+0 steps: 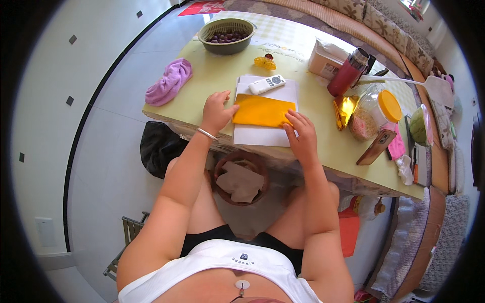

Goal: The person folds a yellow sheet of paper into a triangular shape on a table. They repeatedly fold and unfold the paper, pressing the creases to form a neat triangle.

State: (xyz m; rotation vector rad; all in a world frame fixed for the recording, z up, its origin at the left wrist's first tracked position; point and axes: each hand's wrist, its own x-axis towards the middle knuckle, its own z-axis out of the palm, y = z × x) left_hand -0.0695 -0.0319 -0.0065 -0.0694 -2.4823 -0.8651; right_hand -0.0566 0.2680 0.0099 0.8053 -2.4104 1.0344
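A yellow rectangle of folded paper or felt [262, 110] lies on white sheets [257, 137] near the table's front edge; its exact material cannot be told. My left hand [217, 112] is at its left edge, thumb tip against the edge and index finger apart from it, the other fingers partly curled. At the opposite end, my right hand [301, 134] rests its loosely spread fingertips on the yellow piece's right edge. Neither hand grips anything. Just beyond the yellow piece, a white remote control [267, 85] lies on the sheets.
Beyond sit a yellow hair claw [265, 61] and a basket of dark fruit [226, 43]. A purple cloth [171, 83] lies left. On the right stand a red thermos [348, 73], a yellow-lidded jar [374, 115] and a leaning phone [376, 147]. Below is a bin [220, 196].
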